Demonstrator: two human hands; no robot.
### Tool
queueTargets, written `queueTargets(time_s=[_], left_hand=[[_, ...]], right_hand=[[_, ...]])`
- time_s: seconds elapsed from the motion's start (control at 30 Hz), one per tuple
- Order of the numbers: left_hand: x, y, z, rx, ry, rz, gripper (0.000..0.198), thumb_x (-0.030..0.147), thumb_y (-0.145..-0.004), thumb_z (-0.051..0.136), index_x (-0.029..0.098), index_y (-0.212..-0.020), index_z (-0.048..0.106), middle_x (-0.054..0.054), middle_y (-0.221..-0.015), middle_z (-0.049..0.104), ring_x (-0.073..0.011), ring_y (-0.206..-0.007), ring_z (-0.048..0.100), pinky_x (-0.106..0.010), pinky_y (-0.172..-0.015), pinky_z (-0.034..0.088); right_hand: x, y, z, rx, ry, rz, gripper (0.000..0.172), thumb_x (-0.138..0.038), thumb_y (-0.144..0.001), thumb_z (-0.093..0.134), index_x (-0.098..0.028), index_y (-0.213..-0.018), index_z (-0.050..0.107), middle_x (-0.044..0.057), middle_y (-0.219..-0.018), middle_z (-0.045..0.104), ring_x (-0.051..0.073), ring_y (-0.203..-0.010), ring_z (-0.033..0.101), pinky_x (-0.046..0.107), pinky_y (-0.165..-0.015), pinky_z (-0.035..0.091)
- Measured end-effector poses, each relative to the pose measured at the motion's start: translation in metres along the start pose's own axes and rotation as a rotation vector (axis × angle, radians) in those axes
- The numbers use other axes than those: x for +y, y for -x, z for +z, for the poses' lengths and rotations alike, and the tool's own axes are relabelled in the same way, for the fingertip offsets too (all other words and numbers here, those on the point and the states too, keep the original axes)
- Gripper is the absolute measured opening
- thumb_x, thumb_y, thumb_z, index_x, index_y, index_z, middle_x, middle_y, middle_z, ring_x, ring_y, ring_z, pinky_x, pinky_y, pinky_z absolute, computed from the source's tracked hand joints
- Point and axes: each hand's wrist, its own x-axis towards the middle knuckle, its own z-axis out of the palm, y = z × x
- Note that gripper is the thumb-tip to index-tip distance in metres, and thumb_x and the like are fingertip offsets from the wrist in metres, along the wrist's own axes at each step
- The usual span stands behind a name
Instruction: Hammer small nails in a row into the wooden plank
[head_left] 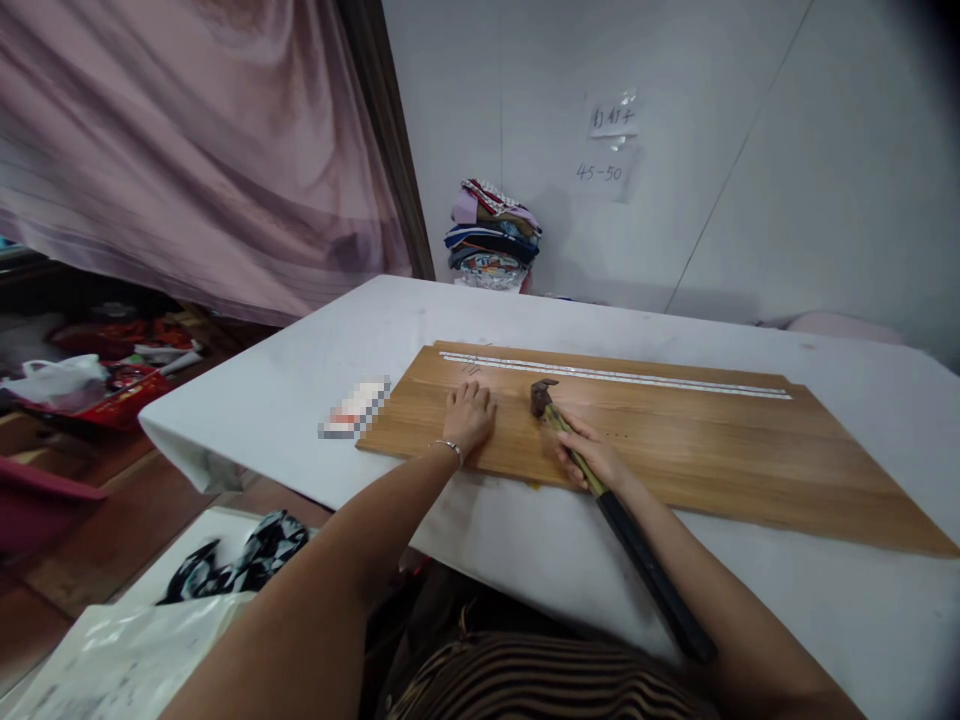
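A long wooden board (pixel 712 450) lies on a white table (pixel 300 380). My left hand (pixel 470 415) rests on the board's near left part, fingers curled down onto the wood; a bracelet is on that wrist. Just beyond its fingertips lie a few small dark nails (pixel 471 369). My right hand (pixel 589 452) grips a hammer (pixel 600 490) high on its handle, close to the head. The hammer's metal head (pixel 541 396) rests on the board; its black grip end points back toward me. A shiny metal strip (pixel 615 375) runs along the board's far edge.
A blurred small package (pixel 354 408) lies on the table left of the board. Folded clothes (pixel 491 235) are stacked against the white wall. A pink curtain (pixel 187 150) hangs at left, with red bins and bags on the floor below.
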Motion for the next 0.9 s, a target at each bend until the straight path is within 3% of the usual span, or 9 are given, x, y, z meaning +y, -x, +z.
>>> queueTargets(time_s=[0.9], left_hand=[[-0.0021,-0.0011,0.0034,0.019,-0.023,0.016,0.027,0.032,-0.099,0.039,0.021,-0.107,0.062,-0.011,-0.128,0.060,-0.0279,-0.123,0.049,-0.045,-0.102,0.038]], right_hand=[[-0.0004,-0.0013,-0.0006,-0.013,-0.020,-0.006,0.093,-0.039,-0.075,0.067,-0.020,-0.157,0.028,-0.009,-0.054,0.057,0.007,-0.029,0.040,0.016,-0.025,0.030]])
